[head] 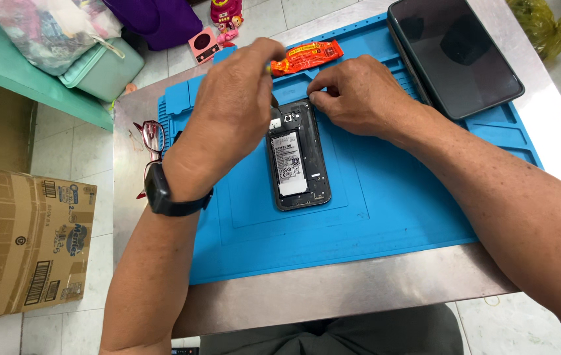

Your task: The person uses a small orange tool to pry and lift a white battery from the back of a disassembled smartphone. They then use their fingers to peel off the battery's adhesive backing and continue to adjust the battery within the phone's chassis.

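Head view: opened phone [298, 164] on blue mat [385, 204], table [333, 289]. Left hand [231, 112] grip closed on small tool [274, 100]; right hand [356, 95] fingertips pinch phone's top edge.

orange packet [307, 56] above phone, dark tablet screen [461, 56] top right, cardboard box [27, 243] left

under my hands [359, 98] i see a bright blue mat [385, 210] on grey steel. the phone [298, 161] between them is black with a white battery label. just past my fingers, an orange packet [307, 56]. left of my left wrist, red-rimmed glasses [152, 138]; on it, a black watch [162, 194].
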